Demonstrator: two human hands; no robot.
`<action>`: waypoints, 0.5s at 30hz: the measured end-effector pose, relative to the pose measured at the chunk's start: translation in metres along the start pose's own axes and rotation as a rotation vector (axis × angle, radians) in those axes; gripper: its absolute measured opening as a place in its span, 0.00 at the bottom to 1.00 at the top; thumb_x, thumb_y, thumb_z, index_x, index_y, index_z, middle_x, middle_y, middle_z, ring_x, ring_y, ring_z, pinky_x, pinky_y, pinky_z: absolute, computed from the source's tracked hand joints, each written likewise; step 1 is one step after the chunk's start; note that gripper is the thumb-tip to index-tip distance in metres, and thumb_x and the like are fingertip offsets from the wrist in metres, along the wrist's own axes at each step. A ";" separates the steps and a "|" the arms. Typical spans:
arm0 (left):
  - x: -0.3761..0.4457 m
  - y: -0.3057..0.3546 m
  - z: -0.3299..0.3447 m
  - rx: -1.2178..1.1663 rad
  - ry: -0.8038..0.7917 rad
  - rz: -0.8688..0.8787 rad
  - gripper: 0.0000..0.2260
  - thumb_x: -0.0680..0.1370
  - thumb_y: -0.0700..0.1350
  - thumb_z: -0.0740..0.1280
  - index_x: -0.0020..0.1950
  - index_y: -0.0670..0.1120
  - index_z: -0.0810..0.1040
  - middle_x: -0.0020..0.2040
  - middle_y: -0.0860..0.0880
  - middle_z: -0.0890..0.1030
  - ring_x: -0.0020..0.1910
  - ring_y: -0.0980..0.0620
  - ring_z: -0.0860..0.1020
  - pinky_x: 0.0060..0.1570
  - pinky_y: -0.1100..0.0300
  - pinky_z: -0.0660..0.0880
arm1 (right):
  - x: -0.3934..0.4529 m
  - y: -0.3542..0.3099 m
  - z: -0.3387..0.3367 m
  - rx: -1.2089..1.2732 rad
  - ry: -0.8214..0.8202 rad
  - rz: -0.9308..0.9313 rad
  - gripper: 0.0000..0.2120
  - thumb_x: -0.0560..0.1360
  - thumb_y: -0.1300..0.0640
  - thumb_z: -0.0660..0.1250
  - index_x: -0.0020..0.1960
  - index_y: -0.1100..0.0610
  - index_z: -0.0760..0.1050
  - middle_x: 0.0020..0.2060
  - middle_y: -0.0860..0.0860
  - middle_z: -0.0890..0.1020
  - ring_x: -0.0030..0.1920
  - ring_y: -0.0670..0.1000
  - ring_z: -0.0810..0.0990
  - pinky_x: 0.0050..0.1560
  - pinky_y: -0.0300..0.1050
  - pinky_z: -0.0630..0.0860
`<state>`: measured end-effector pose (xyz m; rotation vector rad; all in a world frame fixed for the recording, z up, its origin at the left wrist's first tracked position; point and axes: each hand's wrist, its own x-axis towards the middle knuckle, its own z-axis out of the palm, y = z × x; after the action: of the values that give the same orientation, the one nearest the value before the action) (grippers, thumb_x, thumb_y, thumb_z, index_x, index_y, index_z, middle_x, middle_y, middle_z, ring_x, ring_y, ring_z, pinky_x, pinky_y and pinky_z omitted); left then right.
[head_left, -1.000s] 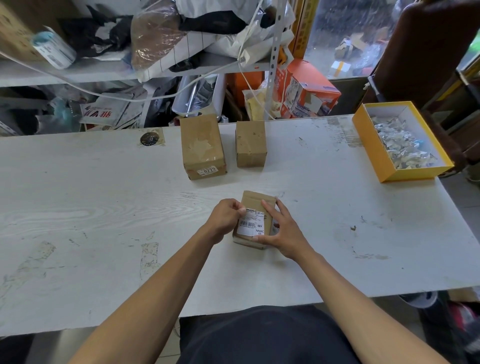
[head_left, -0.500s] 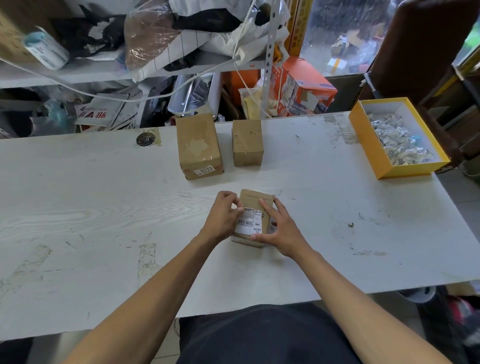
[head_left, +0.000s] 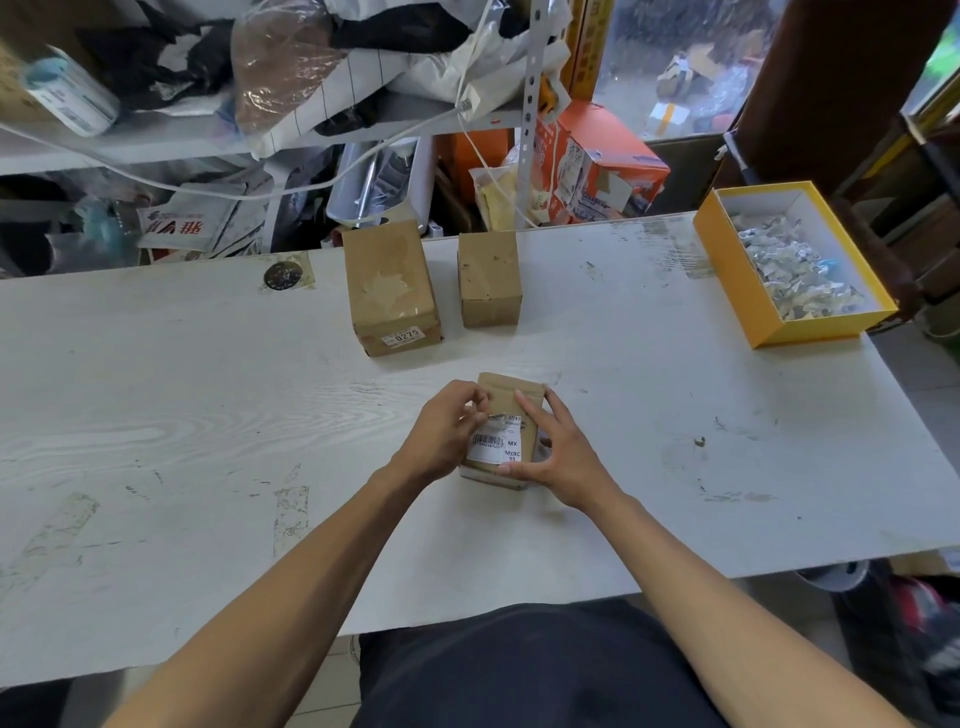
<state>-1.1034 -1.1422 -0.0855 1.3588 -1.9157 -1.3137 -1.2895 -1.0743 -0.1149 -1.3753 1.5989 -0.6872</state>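
At table (head_left: 208, 415) centre: left hand (head_left: 447, 436) pinches label (head_left: 493, 448), right hand (head_left: 563, 460) grips box (head_left: 506, 392).

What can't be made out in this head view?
- Small box, head view: its left side is behind the left hand, its right side behind the right hand that holds it.
- Label: the fine print is too small to read, and it is unclear whether the left fingers pinch its top edge or only touch it.
- Yellow box: the pale scraps inside are too small to identify.
- Shelf: the clutter on it is cut off by the top edge.
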 end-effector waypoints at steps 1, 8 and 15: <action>0.001 0.001 -0.001 0.025 -0.013 0.011 0.14 0.78 0.32 0.63 0.42 0.51 0.72 0.57 0.46 0.78 0.58 0.49 0.76 0.54 0.63 0.73 | 0.000 0.000 0.000 -0.003 -0.002 -0.002 0.47 0.64 0.48 0.81 0.76 0.41 0.59 0.79 0.45 0.50 0.76 0.47 0.59 0.73 0.52 0.65; 0.002 0.001 -0.004 -0.005 -0.041 -0.031 0.14 0.78 0.33 0.63 0.41 0.51 0.72 0.59 0.46 0.77 0.60 0.49 0.76 0.54 0.58 0.75 | 0.000 0.000 -0.001 -0.019 -0.008 -0.011 0.47 0.65 0.48 0.80 0.76 0.41 0.59 0.79 0.45 0.49 0.75 0.44 0.58 0.74 0.51 0.64; 0.002 -0.004 -0.002 -0.158 -0.031 -0.138 0.12 0.79 0.35 0.64 0.41 0.50 0.73 0.62 0.50 0.78 0.61 0.47 0.78 0.52 0.53 0.77 | 0.002 0.004 -0.001 -0.021 -0.016 -0.016 0.47 0.64 0.46 0.80 0.76 0.40 0.58 0.79 0.43 0.48 0.76 0.47 0.58 0.73 0.53 0.65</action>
<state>-1.1012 -1.1452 -0.0887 1.4181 -1.7224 -1.5255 -1.2923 -1.0751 -0.1188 -1.4069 1.5880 -0.6686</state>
